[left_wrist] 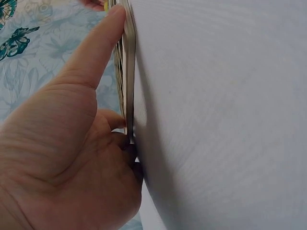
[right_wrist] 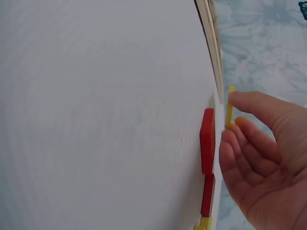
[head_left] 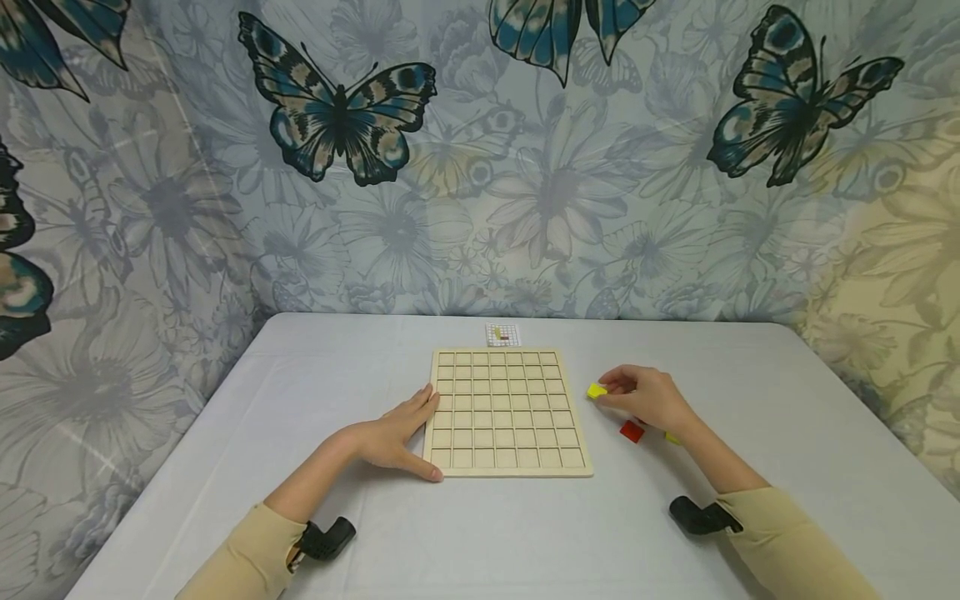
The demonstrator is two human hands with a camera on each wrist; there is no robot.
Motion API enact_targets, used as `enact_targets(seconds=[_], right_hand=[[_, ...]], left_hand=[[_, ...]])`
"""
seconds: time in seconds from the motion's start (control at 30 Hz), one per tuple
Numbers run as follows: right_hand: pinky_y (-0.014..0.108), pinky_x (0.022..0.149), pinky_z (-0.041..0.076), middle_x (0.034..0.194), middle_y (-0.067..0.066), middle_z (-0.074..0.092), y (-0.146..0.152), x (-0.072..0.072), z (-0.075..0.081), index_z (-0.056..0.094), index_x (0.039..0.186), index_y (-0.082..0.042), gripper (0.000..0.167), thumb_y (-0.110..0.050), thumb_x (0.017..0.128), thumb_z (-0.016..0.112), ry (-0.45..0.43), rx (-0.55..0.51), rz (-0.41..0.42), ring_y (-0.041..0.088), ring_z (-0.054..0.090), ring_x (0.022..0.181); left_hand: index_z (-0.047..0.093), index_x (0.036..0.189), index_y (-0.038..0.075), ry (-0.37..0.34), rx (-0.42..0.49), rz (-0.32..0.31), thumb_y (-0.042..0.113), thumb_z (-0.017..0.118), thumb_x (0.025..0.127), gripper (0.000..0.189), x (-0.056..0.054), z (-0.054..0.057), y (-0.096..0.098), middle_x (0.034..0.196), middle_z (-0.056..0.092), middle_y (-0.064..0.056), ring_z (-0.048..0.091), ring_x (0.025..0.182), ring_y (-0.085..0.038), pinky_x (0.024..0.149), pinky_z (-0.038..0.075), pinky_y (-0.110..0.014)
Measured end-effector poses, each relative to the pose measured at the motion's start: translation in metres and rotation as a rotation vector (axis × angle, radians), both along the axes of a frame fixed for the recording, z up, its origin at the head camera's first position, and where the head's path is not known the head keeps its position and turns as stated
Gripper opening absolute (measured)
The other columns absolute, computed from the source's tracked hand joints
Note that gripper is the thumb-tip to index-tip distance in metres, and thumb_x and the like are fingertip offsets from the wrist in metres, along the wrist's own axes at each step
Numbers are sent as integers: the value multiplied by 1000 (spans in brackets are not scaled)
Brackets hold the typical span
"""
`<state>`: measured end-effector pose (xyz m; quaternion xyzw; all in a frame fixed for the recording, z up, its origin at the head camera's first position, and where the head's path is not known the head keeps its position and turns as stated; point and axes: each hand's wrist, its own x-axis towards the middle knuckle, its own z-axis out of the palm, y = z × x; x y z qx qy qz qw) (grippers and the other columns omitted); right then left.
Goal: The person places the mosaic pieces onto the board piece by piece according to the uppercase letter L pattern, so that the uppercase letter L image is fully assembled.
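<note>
A pale wooden grid board (head_left: 507, 477) with many square cells lies on the white table. My left hand (head_left: 397, 429) rests at its left side, fingertips on the left edge and the thumb by the near-left corner. In the left wrist view the thumb (left_wrist: 98, 52) stretches along the board's side (left_wrist: 130, 62). Right of the board, my right hand (head_left: 648, 396) pinches a small, flat yellow tile (head_left: 596, 391) between thumb and fingers. The right wrist view shows that yellow tile (right_wrist: 229, 108) edge-on, held up near a red piece (right_wrist: 207, 141).
A red piece (head_left: 632, 431) lies on the table below my right hand, and a yellow piece (head_left: 672, 437) is partly hidden by the wrist. A second red piece (right_wrist: 208, 194) shows in the right wrist view. Behind the board lies a small card (head_left: 502, 335) with a printed grid.
</note>
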<state>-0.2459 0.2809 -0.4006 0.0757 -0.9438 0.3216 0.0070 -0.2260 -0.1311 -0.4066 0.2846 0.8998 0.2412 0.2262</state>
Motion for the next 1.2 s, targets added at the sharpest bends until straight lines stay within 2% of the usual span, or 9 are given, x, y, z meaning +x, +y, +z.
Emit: enact_targets(seconds=[0.17, 0.33, 0.57, 0.8, 1.2], right_hand=[[32, 74, 50, 93, 2, 69, -10, -2, 1, 70, 107, -5, 35, -29, 83, 79, -20, -61, 1, 17, 63, 86], [30, 72, 51, 94, 4, 69, -22, -5, 1, 70, 107, -5, 36, -30, 82, 79, -28, -119, 20, 18, 64, 87], [33, 74, 50, 93, 1, 69, -43, -9, 3, 70, 108, -6, 37, -32, 82, 79, -26, -137, 52, 17, 63, 87], [33, 76, 50, 92, 2, 68, -67, -11, 5, 70, 106, -7, 33, -26, 81, 80, -37, -183, 83, 18, 62, 87], [32, 76, 50, 87, 0, 66, -101, -21, 6, 70, 101, -7, 27, -19, 80, 81, -17, -194, 138, 16, 60, 81]], left_hand=[[3, 155, 0, 2, 0, -4, 53, 77, 79, 119, 1, 1, 0, 162, -9, -16, -6, 148, -28, 118, 8, -49], [4, 156, 1, 6, -2, -4, 53, 77, 79, 119, 0, 1, 0, 162, -9, -16, -6, 148, -28, 118, 8, -48], [4, 156, 1, 10, -2, -6, 54, 77, 78, 119, 0, 0, 0, 162, -9, -16, -6, 148, -28, 118, 9, -48], [3, 156, 1, 2, 4, -8, 53, 77, 78, 119, 0, 1, 0, 161, -9, -17, -6, 148, -29, 118, 8, -48], [4, 155, 0, 2, -3, -6, 53, 77, 78, 119, 2, 3, 1, 161, -9, -17, -6, 148, -30, 118, 8, -49]])
